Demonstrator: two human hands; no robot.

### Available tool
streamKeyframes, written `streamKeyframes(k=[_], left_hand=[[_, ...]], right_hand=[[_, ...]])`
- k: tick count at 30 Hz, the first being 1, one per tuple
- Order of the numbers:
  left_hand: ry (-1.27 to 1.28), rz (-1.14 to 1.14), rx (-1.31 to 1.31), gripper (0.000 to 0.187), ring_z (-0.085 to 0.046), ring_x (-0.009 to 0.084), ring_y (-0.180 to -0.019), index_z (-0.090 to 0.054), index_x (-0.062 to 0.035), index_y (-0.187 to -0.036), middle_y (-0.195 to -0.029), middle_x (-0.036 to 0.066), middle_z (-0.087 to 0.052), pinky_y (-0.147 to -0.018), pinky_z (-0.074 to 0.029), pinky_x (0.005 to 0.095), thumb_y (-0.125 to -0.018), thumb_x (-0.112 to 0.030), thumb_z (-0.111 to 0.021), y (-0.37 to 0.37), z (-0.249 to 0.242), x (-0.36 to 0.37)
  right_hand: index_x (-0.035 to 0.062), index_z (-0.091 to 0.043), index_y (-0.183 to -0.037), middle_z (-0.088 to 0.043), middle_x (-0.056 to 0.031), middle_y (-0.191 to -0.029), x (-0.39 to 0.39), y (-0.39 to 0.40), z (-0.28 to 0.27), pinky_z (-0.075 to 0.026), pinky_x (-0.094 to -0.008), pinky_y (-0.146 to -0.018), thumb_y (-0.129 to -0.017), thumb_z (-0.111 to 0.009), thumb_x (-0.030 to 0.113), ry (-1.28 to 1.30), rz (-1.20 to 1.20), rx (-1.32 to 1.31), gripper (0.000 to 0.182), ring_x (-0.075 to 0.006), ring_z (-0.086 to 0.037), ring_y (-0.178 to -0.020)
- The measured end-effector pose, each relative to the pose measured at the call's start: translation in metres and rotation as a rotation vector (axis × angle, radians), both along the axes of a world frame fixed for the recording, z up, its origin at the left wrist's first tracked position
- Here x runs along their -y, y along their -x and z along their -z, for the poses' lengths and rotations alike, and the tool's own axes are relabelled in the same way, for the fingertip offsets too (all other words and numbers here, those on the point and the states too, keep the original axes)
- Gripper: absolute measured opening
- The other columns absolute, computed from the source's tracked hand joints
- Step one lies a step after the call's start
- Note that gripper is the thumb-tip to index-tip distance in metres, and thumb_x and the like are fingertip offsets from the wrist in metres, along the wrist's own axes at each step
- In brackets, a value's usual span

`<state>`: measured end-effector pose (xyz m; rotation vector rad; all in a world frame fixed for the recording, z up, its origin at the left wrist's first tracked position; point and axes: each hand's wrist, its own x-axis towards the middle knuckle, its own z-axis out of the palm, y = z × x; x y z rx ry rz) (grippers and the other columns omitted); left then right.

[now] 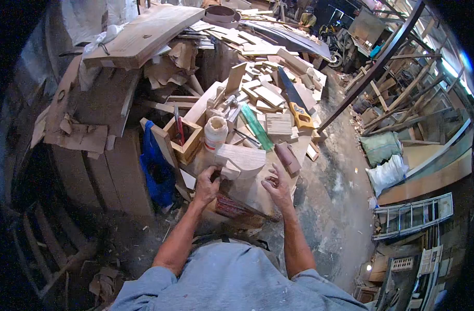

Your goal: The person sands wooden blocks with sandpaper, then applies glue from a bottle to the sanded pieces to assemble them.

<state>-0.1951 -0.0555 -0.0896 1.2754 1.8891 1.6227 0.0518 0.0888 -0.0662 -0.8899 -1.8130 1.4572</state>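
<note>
On the workbench (198, 161) in front of me lies a pale wooden piece with a rounded end (247, 156). My left hand (207, 185) is closed, its thumb and fingers pinching a small wooden block (230, 170) at that piece's near left side. To the right, my right hand (278, 187) is held apart from the wood with its fingers spread, holding nothing. A brown sanding block (287, 158) lies just beyond it. Behind the rounded piece stands an open white jar (215, 133) with a label.
A handsaw (301, 115), a green strip (256, 128) and many wood offcuts (268, 95) cover the bench's far part. An open wooden box (189, 147) holds a red-handled tool. Blue cloth (156, 163) hangs at left. Sacks (387, 171) lie on the right. Another person (308, 18) is far back.
</note>
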Motion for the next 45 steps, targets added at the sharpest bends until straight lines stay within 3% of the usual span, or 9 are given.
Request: streamKeyframes(k=[18, 22, 25, 28, 30, 33, 36, 39, 45], left_hand=[[-0.027, 0.057, 0.011, 0.022, -0.067, 0.0213, -0.092, -0.066, 0.0007, -0.108, -0.097, 0.013, -0.071, -0.085, -0.051, 0.034, -0.086, -0.002, -0.064, 0.005, -0.016, 0.002], [0.053, 0.249, 0.302, 0.016, -0.064, 0.0131, -0.09, -0.064, -0.0011, -0.107, -0.093, 0.005, -0.068, -0.082, -0.051, 0.0293, -0.091, -0.001, -0.066, 0.0, -0.027, 0.022], [0.032, 0.39, 0.393, 0.018, -0.063, 0.0104, -0.088, -0.064, -0.0019, -0.109, -0.092, 0.002, -0.067, -0.079, -0.051, 0.0277, -0.091, -0.002, -0.068, -0.029, -0.024, 0.024], [0.086, 0.411, 0.396, 0.025, -0.063, 0.0118, -0.079, -0.066, -0.0006, -0.111, -0.089, 0.004, -0.068, -0.072, -0.053, 0.029, -0.089, -0.01, -0.074, -0.064, -0.048, 0.023], [0.099, 0.14, 0.246, 0.024, -0.062, 0.0106, -0.078, -0.067, -0.0012, -0.108, -0.088, 0.002, -0.068, -0.071, -0.052, 0.0276, -0.088, -0.012, -0.076, -0.063, -0.047, 0.014], [0.039, -0.01, 0.273, 0.031, -0.059, 0.0083, -0.07, -0.069, -0.0003, -0.109, -0.08, 0.002, -0.068, -0.064, -0.05, 0.0267, -0.087, -0.019, -0.079, -0.055, -0.025, -0.008], [0.132, 0.048, 0.364, 0.036, -0.059, 0.0082, -0.068, -0.07, -0.0004, -0.119, -0.078, 0.002, -0.069, -0.062, -0.05, 0.0274, -0.089, -0.02, -0.077, -0.053, -0.025, -0.025], [0.072, 0.13, 0.521, 0.04, -0.053, 0.0035, -0.063, -0.07, 0.0021, -0.12, -0.074, -0.004, -0.065, -0.056, -0.045, 0.0239, -0.089, -0.022, -0.078, -0.054, -0.013, -0.039], [0.063, 0.057, 0.435, 0.025, -0.065, 0.0096, -0.08, -0.073, 0.0026, -0.11, -0.096, 0.005, -0.075, -0.071, -0.052, 0.0249, -0.093, -0.016, -0.071, -0.059, -0.009, -0.041]], right_hand=[[0.0034, -0.042, -0.148, -0.054, -0.0138, -0.134, 0.008, -0.002, 0.005, -0.055, -0.0328, -0.086, -0.09, -0.075, 0.016, -0.039, 0.093, 0.078, 0.068, -0.0196, -0.063, -0.104], [0.0035, -0.048, -0.143, -0.059, -0.0122, -0.127, 0.019, 0.001, -0.022, -0.054, -0.0354, -0.087, -0.092, -0.072, 0.014, -0.069, -0.009, 0.167, 0.057, -0.0208, -0.063, -0.108], [0.0033, -0.055, -0.135, -0.064, -0.0104, -0.116, 0.071, 0.012, -0.055, -0.054, -0.0356, -0.087, -0.092, -0.069, 0.011, 0.172, -0.088, -0.183, 0.046, -0.0202, -0.063, -0.107], [0.0024, -0.059, -0.13, -0.065, -0.01, -0.112, 0.068, 0.004, -0.007, -0.051, -0.0326, -0.088, -0.095, -0.063, 0.012, 0.073, 0.003, -0.075, 0.037, -0.0172, -0.062, -0.101], [0.002, -0.061, -0.129, -0.065, -0.008, -0.11, 0.056, -0.006, -0.012, -0.052, -0.0332, -0.083, -0.095, -0.062, 0.016, 0.369, 0.094, -0.142, 0.037, -0.0162, -0.061, -0.094], [0.0047, -0.062, -0.132, -0.067, -0.0106, -0.1, 0.002, -0.023, 0.016, -0.052, -0.0342, -0.077, -0.092, -0.062, 0.018, -0.092, 0.029, -0.258, 0.043, -0.0167, -0.062, -0.083], [0.0172, -0.05, -0.147, -0.069, -0.0147, -0.103, 0.019, 0.001, -0.092, -0.055, -0.0402, -0.075, -0.095, -0.059, 0.026, -0.41, -0.104, 0.495, 0.054, -0.0279, -0.069, -0.087], [0.0282, -0.04, -0.154, -0.068, -0.0162, -0.11, -0.001, 0.008, -0.082, -0.056, -0.0446, -0.078, -0.092, -0.062, 0.024, -0.8, -0.255, 0.531, 0.066, -0.0342, -0.068, -0.094], [0.0325, -0.036, -0.155, -0.069, -0.012, -0.11, -0.011, 0.01, -0.075, -0.055, -0.0459, -0.081, -0.089, -0.066, 0.02, -0.816, -0.36, 0.611, 0.074, -0.035, -0.068, -0.095]])
